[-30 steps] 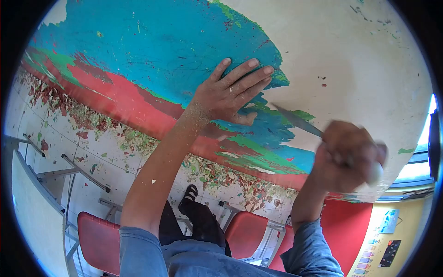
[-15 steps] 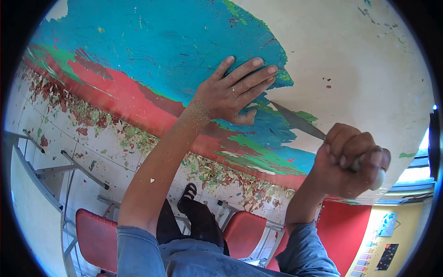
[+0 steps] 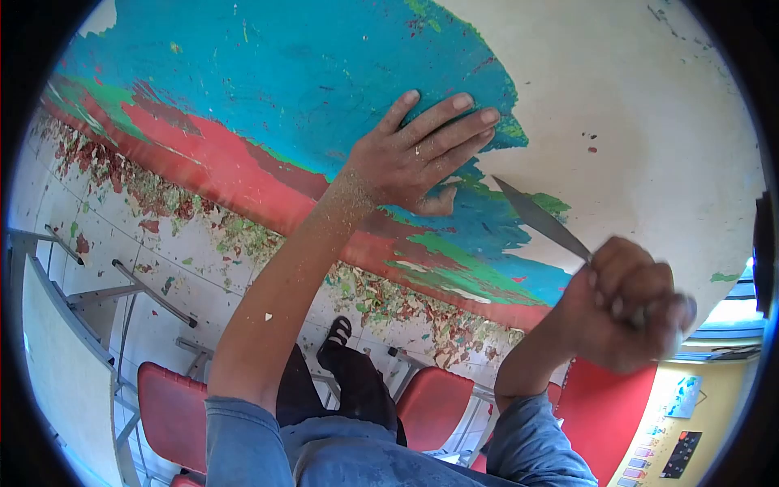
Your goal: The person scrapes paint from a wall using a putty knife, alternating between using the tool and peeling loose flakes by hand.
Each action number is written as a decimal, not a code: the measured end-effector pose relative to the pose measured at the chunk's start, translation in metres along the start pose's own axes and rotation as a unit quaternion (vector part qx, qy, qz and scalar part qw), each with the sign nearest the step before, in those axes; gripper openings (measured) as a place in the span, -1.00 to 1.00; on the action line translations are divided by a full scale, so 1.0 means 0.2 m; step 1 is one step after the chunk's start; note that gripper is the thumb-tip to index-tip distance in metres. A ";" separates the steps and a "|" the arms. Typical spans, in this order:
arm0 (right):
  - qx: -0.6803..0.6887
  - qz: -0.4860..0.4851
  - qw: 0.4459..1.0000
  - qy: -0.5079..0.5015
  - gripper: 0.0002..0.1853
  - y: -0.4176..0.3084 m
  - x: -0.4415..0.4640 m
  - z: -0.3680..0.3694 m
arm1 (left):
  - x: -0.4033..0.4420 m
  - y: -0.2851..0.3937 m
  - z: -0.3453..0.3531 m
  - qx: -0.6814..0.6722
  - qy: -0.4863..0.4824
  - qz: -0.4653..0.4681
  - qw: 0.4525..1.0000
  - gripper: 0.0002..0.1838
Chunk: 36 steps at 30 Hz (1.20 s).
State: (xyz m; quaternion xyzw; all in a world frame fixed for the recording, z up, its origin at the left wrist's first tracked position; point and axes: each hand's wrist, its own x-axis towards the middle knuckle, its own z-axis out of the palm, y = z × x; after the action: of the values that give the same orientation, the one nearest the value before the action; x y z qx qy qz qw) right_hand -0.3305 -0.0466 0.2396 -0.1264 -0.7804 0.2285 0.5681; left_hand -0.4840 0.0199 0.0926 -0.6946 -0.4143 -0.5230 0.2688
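My left hand (image 3: 414, 158) lies flat with fingers spread on the blue paint (image 3: 292, 73) of a wall. Dust and small flakes cling to that wrist and forearm. To the right, my right hand (image 3: 625, 304), slightly blurred, is closed around the handle of a scraper (image 3: 542, 217). Its thin grey metal blade slants up and left, the tip close to the ragged border between the blue and the bare pale surface (image 3: 633, 162). Whether the blade touches the wall, I cannot tell. My fingers hide most of the handle.
Paint chips (image 3: 381, 304) litter the white tiled floor (image 3: 219, 268) along the wall's red lower band (image 3: 219, 191). Red chairs (image 3: 434, 410) and a table (image 3: 69, 349) with metal legs stand behind me. Pictures (image 3: 682, 454) hang on a yellow wall at right.
My right hand and the scraper have shifted slightly right and down, the blade tip drawing away from my left hand. My left hand stays on the blue paint while the view shifts a little.
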 end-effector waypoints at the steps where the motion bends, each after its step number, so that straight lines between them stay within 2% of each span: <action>1: -0.006 0.021 1.000 0.000 -0.85 0.00 0.00 0.02 | -0.01 0.01 0.00 0.000 0.005 -0.003 1.000 -0.31; 2: -0.013 0.042 0.999 0.000 -0.87 0.00 0.00 0.05 | 0.00 0.01 0.00 -0.001 0.012 -0.004 1.000 -0.32; 6: 0.074 0.012 0.978 -0.193 -0.77 0.00 0.03 -0.14 | 0.00 0.00 0.01 0.002 0.014 -0.001 1.000 -0.34; 8: 0.033 0.037 0.999 -0.022 -0.83 0.04 0.01 0.07 | -0.01 0.00 0.00 0.015 0.009 -0.001 1.000 -0.33; 9: 0.018 0.025 0.999 0.037 -0.83 0.06 -0.01 0.06 | 0.01 0.00 0.00 0.022 0.009 0.002 1.000 -0.33; 10: 0.026 0.016 0.998 0.051 -0.82 0.05 -0.02 0.04 | 0.02 -0.01 0.00 0.021 0.007 0.007 1.000 -0.32; 12: 0.070 -0.002 0.997 0.025 -0.82 0.00 0.00 0.00 | 0.00 0.00 -0.01 0.022 -0.001 0.003 1.000 -0.32; 15: 0.044 0.026 0.997 0.056 -0.80 0.03 -0.01 0.06 | 0.01 0.00 0.00 0.028 0.029 0.017 0.999 -0.45; 24: 0.075 0.003 0.997 0.030 -0.77 -0.04 0.02 -0.01 | 0.01 0.00 0.01 0.038 0.048 0.023 0.998 -0.47; 27: 0.034 0.026 0.997 0.061 -0.75 0.03 0.00 0.03 | 0.01 0.00 0.02 0.035 0.047 0.016 0.998 -0.47; 28: 0.044 0.020 0.998 0.045 -0.75 0.02 0.00 0.00 | 0.02 -0.02 0.02 0.031 0.039 0.017 0.999 -0.44; 30: 0.108 0.019 0.987 -0.121 -0.74 0.03 0.03 -0.11 | 0.00 0.00 0.01 0.018 0.011 0.004 1.000 -0.32; 31: 0.131 0.033 0.977 -0.165 -0.73 0.04 0.07 -0.06 | -0.01 0.01 0.00 0.019 0.012 0.000 1.000 -0.32; 32: 0.066 0.067 0.994 -0.051 -0.84 0.05 0.02 0.08 | -0.01 0.00 0.00 0.020 0.015 0.001 1.000 -0.32; 34: 0.011 0.029 0.996 0.089 -0.75 0.06 -0.02 0.07 | 0.01 -0.01 0.01 0.026 0.031 0.014 0.999 -0.38; 35: 0.083 0.010 0.990 0.113 -0.76 0.02 -0.01 0.04 | 0.02 -0.01 0.02 0.035 0.043 0.021 0.998 -0.43; 36: 0.077 0.020 0.991 0.112 -0.76 0.02 0.00 0.04 | 0.01 -0.01 0.02 0.041 0.052 0.024 0.998 -0.47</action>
State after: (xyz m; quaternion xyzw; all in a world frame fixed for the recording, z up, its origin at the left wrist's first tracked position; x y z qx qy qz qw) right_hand -0.3388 -0.0456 0.2348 -0.1228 -0.6894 0.2837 0.6551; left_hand -0.4832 0.0236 0.0931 -0.6646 -0.4044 -0.5342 0.3308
